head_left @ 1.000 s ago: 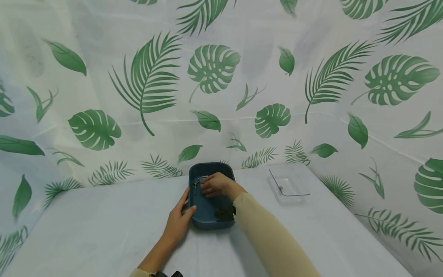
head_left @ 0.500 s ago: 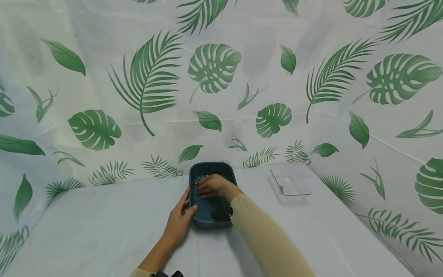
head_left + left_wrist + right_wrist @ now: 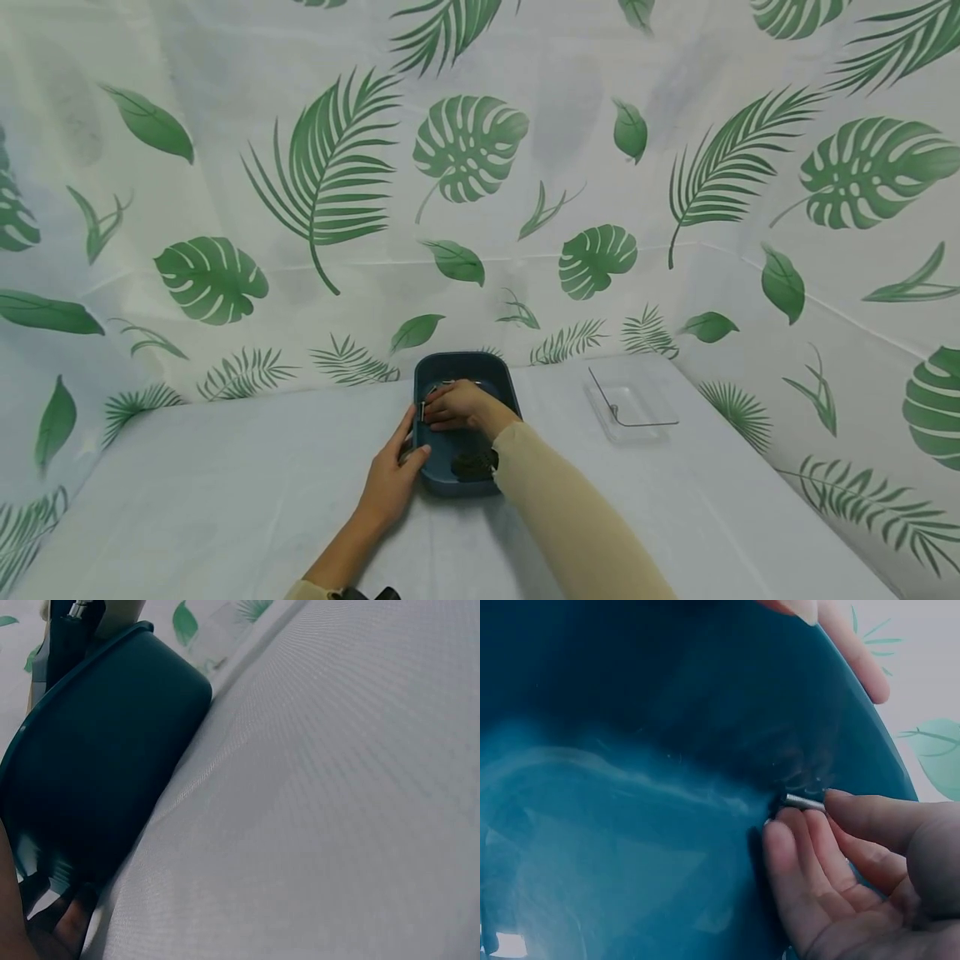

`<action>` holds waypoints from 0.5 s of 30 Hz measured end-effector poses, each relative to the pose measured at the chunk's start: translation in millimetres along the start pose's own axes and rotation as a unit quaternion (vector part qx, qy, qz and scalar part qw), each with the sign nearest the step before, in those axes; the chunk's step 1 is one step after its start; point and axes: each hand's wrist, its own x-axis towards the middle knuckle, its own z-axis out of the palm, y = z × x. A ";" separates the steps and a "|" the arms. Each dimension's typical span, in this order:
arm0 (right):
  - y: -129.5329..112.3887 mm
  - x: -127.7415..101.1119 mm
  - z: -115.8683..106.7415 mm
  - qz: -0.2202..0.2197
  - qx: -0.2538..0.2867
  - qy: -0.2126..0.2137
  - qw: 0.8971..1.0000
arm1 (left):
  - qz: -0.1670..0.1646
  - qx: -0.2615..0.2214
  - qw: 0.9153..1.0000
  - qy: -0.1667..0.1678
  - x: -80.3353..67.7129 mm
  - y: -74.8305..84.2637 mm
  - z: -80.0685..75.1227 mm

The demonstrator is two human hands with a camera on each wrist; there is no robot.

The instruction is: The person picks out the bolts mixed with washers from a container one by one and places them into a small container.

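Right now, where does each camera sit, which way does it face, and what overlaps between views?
Head: worn on the head, looks forward and down at the table, blue tray and clear box; shows the left hand, right hand and both forearms.
Left wrist: low by the cloth, looks along the tray's outer wall; fingers show at bottom left.
Right wrist: inside the tray, looks at the fingers pinching a small metal piece.
Shared: all three show the blue tray.
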 end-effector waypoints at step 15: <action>-1.4 -0.9 8.0 0.000 -0.022 0.030 0.999 | -0.003 0.004 1.000 -0.005 0.2 -3.5 1.2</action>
